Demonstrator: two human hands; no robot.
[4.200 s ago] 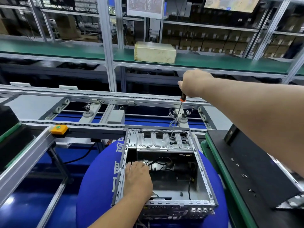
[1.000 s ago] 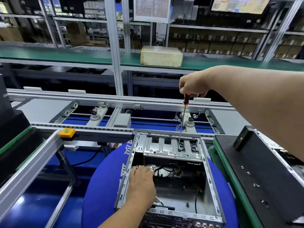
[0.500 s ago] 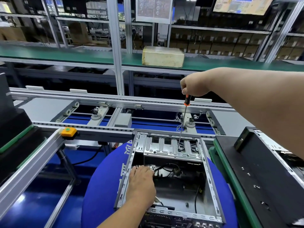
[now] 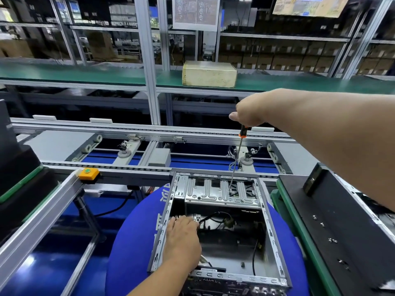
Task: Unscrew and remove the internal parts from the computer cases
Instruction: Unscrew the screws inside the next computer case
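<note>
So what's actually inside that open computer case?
Inside the computer case: a ribbed metal bracket at the far end, black cables, and the left hand resting inside. The screwdriver tip meets the bracket. Whatever lies beneath bracket and hand is hidden.

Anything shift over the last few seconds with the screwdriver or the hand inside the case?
Very little changed. The right hand still grips the screwdriver by its handle, the tip staying down in the same slot of the drive cage; only its grip turned slightly. The left hand stays resting inside the open computer case by the cables. Nothing was picked up or let go; the camera view merely drifted.
</note>
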